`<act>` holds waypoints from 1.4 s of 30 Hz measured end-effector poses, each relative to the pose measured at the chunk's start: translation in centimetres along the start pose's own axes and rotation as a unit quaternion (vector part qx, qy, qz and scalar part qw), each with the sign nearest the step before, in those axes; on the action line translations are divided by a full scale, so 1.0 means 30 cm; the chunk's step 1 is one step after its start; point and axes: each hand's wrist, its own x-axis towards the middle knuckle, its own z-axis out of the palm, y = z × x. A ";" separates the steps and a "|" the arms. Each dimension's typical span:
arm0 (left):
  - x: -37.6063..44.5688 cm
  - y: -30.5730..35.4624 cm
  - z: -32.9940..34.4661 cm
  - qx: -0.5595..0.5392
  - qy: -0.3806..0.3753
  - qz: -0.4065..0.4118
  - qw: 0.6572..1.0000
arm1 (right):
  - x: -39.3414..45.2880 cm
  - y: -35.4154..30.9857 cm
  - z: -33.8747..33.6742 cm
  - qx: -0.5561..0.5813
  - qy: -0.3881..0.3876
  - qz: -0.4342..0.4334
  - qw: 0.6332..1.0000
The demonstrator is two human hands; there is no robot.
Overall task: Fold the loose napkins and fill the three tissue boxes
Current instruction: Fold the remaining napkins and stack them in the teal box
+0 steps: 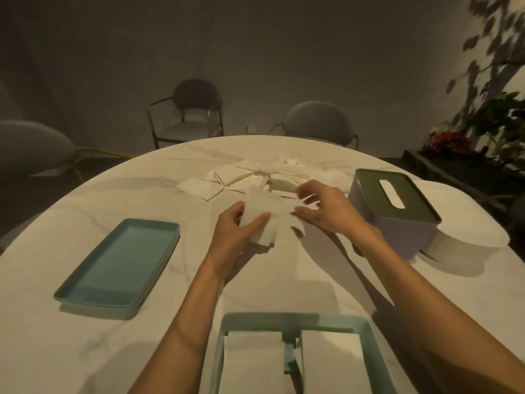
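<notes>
Napkin (262, 220) duty at a round white table (85, 200), dim warm light. Both hands are out over the middle of it, working on one white napkin. Left hand (237, 227) has the napkin pinched, thumb on top and fingers curled under its near edge. Right hand (326, 207) sits at the napkin's right side with fingers loosely bent; it's blurry there, so I can't tell if it's actually gripping a corner or just touching it.

Just beyond the hands is the pile of loose napkins (255, 174), some flat, some crumpled. On the right, a lilac tissue box (397, 231) with a dark green slotted lid (395, 194) on, standing near the right wrist. Closest to me is an open teal box (295, 319) with two stacks of folded napkins (252, 356) side by side, a divider between them. Off to the left lies a teal lid (119, 263), flipped hollow side up.
</notes>
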 end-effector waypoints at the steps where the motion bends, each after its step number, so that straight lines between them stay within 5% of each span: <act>1: 0.006 -0.004 -0.010 -0.039 0.007 -0.024 0.999 | 0.023 0.025 0.006 -0.084 0.000 0.043 0.996; 3: 0.017 -0.013 -0.026 -0.085 0.002 -0.051 0.995 | 0.059 0.066 0.021 -0.182 -0.014 0.114 0.977; 7: 0.034 -0.026 -0.031 -0.141 -0.042 -0.083 0.986 | 0.092 0.082 0.049 -0.206 -0.030 0.136 0.969; 14: 0.042 -0.034 -0.046 -0.204 -0.043 -0.139 0.968 | 0.071 0.103 0.089 -0.285 0.113 0.086 0.948; 19: 0.054 -0.017 -0.057 -0.263 0.007 -0.146 0.954 | 0.049 0.086 0.091 -0.232 0.171 0.035 0.957; 25: 0.067 -0.006 -0.078 -0.136 0.025 -0.111 0.984 | 0.038 -0.044 -0.018 -0.065 0.165 -0.005 0.984; 30: 0.056 0.002 -0.063 -0.073 0.042 -0.084 0.993 | 0.022 -0.170 -0.115 0.132 0.037 -0.033 0.990; 34: 0.054 0.002 -0.048 -0.167 0.039 -0.160 0.972 | 0.003 -0.192 -0.115 0.311 -0.120 -0.043 0.942; 38: 0.030 0.020 0.017 -0.262 -0.088 -0.153 0.949 | 0.020 -0.189 -0.035 0.225 -0.151 -0.014 0.962; 42: 0.031 -0.013 0.026 -0.286 -0.093 -0.157 0.941 | 0.008 -0.175 -0.009 0.117 -0.168 0.001 0.979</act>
